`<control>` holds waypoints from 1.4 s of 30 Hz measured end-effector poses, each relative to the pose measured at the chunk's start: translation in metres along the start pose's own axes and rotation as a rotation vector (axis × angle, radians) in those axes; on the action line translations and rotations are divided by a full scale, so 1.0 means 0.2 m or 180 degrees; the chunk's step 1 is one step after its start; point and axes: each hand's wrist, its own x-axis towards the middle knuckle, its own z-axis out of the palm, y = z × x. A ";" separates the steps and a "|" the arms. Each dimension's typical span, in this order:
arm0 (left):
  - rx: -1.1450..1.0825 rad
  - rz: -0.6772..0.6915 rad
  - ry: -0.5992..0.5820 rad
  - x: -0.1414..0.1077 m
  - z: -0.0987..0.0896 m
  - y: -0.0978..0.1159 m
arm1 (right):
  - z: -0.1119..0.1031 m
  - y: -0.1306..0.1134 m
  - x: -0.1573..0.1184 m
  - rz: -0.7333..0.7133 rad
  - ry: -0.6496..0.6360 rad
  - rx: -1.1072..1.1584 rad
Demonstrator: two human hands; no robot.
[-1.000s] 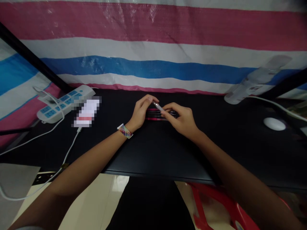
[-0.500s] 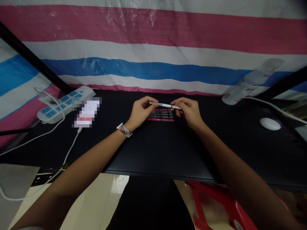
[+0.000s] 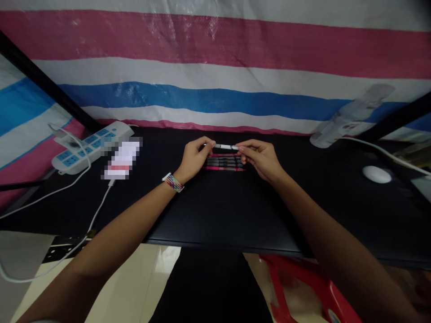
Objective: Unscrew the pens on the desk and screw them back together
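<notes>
Above the surface [image 3: 222,211], left hand [image 3: 194,159] and right hand [image 3: 264,159] pinch a white pen [image 3: 228,146], fingers closed on its ends; other pens [image 3: 224,162] lie lined up already; this one isn't.

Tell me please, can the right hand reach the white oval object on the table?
Probably yes: nothing visible stands between the right hand and the white oval object farther right on the table. However, that hand holds a pen, so it may need to let go first.
</notes>
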 end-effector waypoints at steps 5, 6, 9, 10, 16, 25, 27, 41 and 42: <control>-0.0024 -0.0169 0.0046 0.01 0.00 0.01 | 0.01 -0.01 -0.01 -0.0050 -0.0010 -0.0006; -0.0102 -0.0154 0.0033 0.01 0.00 0.01 | 0.00 -0.01 0.00 -0.0042 0.0019 -0.0001; -0.0306 -0.0030 -0.0074 0.02 -0.01 0.01 | -0.01 0.02 0.01 -0.0028 0.0120 -0.0011; -0.0326 0.0001 -0.0101 0.02 -0.01 0.00 | -0.02 0.02 0.02 -0.0022 0.0146 -0.0004; -0.0002 -0.0102 -0.0041 0.02 -0.01 -0.02 | -0.03 0.03 0.02 0.0045 0.0081 0.0104; -0.0466 -0.0075 -0.0022 0.03 -0.01 -0.01 | -0.03 0.05 0.03 -0.0077 0.0122 0.0141; -0.0330 -0.0101 -0.0040 0.03 -0.02 -0.01 | -0.03 0.06 0.03 -0.0075 0.0130 0.0053; -0.0498 -0.0079 0.0013 0.04 -0.02 -0.05 | -0.04 0.09 0.05 -0.0107 0.0193 -0.0039; -0.0430 -0.0048 -0.0016 0.04 -0.02 -0.05 | -0.05 0.09 0.05 -0.0099 0.0222 -0.0001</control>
